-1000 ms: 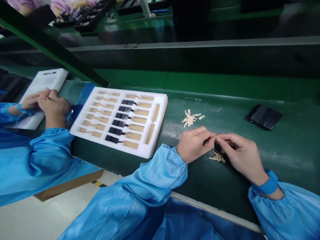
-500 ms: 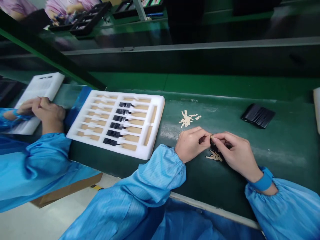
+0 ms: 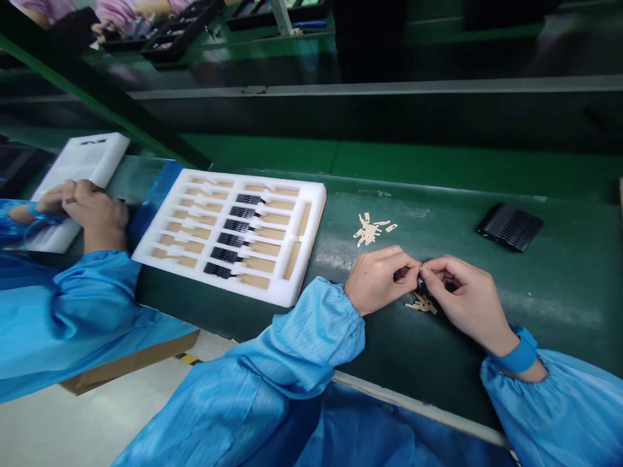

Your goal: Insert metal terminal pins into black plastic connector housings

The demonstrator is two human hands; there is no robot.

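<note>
left hand (image 3: 377, 280): fingertips pinched on a small dark part (image 3: 421, 283) | right hand (image 3: 464, 297): pinched on the same part | tan strips (image 3: 422, 303) lain beneath | white tray (image 3: 311, 214) left

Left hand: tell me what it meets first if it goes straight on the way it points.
The left hand points rightward; its fingers already meet the right hand around a small dark part.

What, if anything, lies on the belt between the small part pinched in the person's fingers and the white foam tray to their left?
Nothing visible: the belt is bare between the left hand, pinching the small part with the right hand, and the white foam tray.
</note>
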